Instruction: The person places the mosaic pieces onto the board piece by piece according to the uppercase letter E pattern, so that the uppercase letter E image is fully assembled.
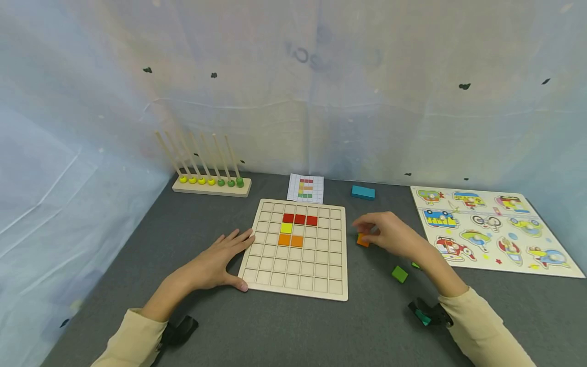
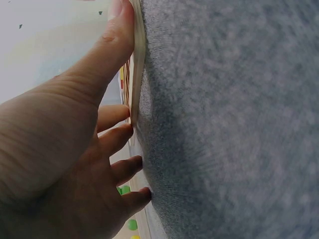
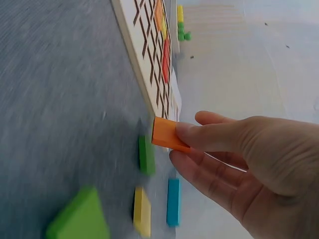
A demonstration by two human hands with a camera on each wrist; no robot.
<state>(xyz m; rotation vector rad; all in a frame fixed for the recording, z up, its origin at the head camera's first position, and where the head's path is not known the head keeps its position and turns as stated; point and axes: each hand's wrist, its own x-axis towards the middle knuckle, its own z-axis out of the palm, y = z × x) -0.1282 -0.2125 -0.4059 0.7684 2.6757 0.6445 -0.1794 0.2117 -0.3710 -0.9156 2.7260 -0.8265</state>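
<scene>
A wooden grid board point(image 1: 316, 255) lies flat on the dark table. Three red tiles point(image 1: 300, 219) form a row on it, with a yellow tile point(image 1: 286, 228) and two orange tiles point(image 1: 290, 239) below. My left hand point(image 1: 213, 262) touches the board's left side, fingers spread and thumb at the near corner. To the right of the board, my right hand point(image 1: 387, 234) pinches an orange square tile point(image 3: 165, 133) between thumb and fingers. In the right wrist view, green pieces point(image 3: 79, 219) and a yellow piece point(image 3: 142, 211) lie close by.
Behind the board lie a printed pattern card point(image 1: 293, 191) and a blue block point(image 1: 363, 192). A peg stand point(image 1: 211, 188) with yellow and green beads is at the back left. At right lies a vehicle picture puzzle point(image 1: 492, 255). Green tiles point(image 1: 399, 274) sit near my right forearm.
</scene>
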